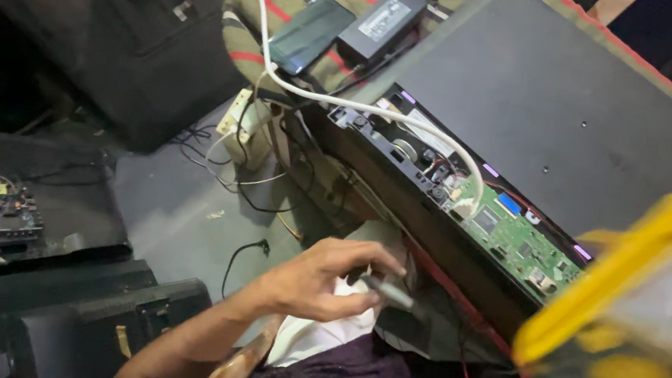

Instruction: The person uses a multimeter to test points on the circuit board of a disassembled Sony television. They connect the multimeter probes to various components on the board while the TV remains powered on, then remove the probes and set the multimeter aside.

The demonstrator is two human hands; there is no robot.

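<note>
Our left hand (325,277) grips a dark probe (386,291) beside the desk's (552,96) edge — right hand unseen, its grip unknowable; blurred yellow meter (637,311) crowds the right.

The back panel (552,96) was matt dark sheet, probably metal. The circuit board (518,233) showed glossy green laminate. The cable (305,91) had smooth white plastic. The cloth (290,4) was striped woven fabric. The meter (637,311) casing was yellow, blurred.
</note>
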